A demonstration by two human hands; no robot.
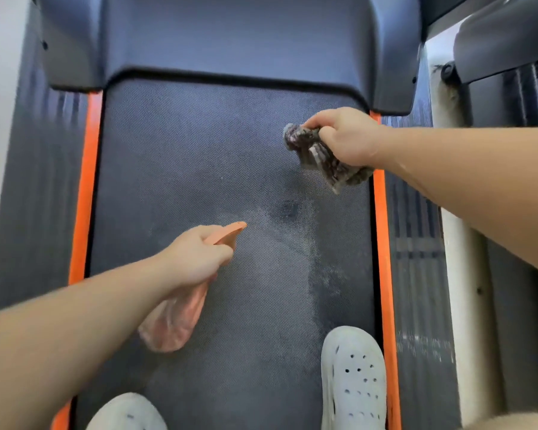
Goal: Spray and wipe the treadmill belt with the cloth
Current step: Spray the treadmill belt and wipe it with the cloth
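Observation:
The black treadmill belt (pixel 180 156) fills the middle of the view, with a pale wet spray patch right of centre. My left hand (pixel 199 259) grips an orange spray bottle (pixel 174 318), its nozzle pointing up and right over the belt. A fine mist shows just past the nozzle. My right hand (pixel 345 138) holds a crumpled dark patterned cloth (pixel 320 156) above the belt near its right edge, with the cloth hanging down below the fist.
Orange strips (pixel 86 187) run along both sides of the belt, with dark side rails beyond. The motor cover (pixel 230 35) spans the far end. Two white perforated clogs (pixel 354 377) stand on the near end of the belt. A second machine sits at right.

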